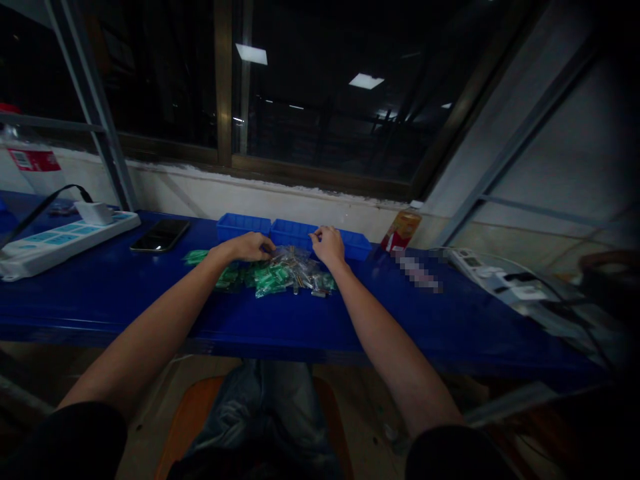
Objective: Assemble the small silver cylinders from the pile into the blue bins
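Note:
My left hand [249, 247] reaches over a heap of small clear plastic packets with its fingers curled together. Whatever lies between those fingertips is too dark and small to make out. My right hand [329, 245] is raised at the heap's right end, in front of a blue bin, its thumb and fingers pinched; anything in the pinch cannot be made out. Green packets [271, 279] make up the left and middle of the heap. To the right, packets with small metallic pieces [303, 270] lie loosely piled. Directly behind stand low blue bins [290, 231], their contents hidden.
A phone [160, 235] and a white power strip [75, 243] lie on the blue table [300, 327] to the left. A bottle [401, 230] stands at the right, near another power strip [493, 277] with cables. The wall and window rise behind.

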`<action>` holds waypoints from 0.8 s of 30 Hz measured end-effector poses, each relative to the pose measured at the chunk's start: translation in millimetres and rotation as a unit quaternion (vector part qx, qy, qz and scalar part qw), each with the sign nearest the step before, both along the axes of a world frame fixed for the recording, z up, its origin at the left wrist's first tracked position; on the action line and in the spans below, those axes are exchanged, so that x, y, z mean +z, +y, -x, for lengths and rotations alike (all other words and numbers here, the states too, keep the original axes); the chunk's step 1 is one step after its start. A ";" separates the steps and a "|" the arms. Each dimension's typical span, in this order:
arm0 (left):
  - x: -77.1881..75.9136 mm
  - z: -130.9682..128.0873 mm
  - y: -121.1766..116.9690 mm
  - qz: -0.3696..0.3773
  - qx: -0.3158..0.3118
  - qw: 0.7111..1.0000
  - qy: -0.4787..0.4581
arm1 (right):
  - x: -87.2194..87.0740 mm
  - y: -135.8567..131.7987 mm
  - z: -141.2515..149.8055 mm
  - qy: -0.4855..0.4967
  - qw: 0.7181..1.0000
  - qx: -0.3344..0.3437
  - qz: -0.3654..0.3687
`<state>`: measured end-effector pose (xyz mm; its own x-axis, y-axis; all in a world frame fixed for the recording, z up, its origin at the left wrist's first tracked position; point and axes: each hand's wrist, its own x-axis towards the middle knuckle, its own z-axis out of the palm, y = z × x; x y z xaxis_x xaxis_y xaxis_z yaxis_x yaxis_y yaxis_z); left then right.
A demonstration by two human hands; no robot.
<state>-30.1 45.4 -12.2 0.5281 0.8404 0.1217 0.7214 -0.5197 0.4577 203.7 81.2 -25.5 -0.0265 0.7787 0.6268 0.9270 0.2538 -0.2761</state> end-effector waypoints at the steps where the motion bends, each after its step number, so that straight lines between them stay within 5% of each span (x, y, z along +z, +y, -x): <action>1: 0.4 -0.3 -0.1 -0.010 0.001 1.000 0.003 | -0.5 0.2 0.3 -0.006 1.000 -0.011 0.009; 12: 4.8 -2.4 1.2 -0.202 0.113 0.965 -0.120 | 5.6 -5.8 5.8 0.017 0.999 -0.036 0.021; 16: 9.3 -8.0 -5.0 -0.272 0.081 0.942 -0.178 | 18.7 -23.0 33.0 0.148 0.979 0.113 0.083; 20: 12.9 -15.4 -14.8 -0.309 0.021 0.934 -0.177 | 20.8 -37.7 60.1 0.307 0.903 0.258 0.158; 24: 8.6 -19.6 -15.3 -0.294 0.010 0.943 -0.154 | 14.4 -36.6 63.6 0.375 0.870 0.295 0.123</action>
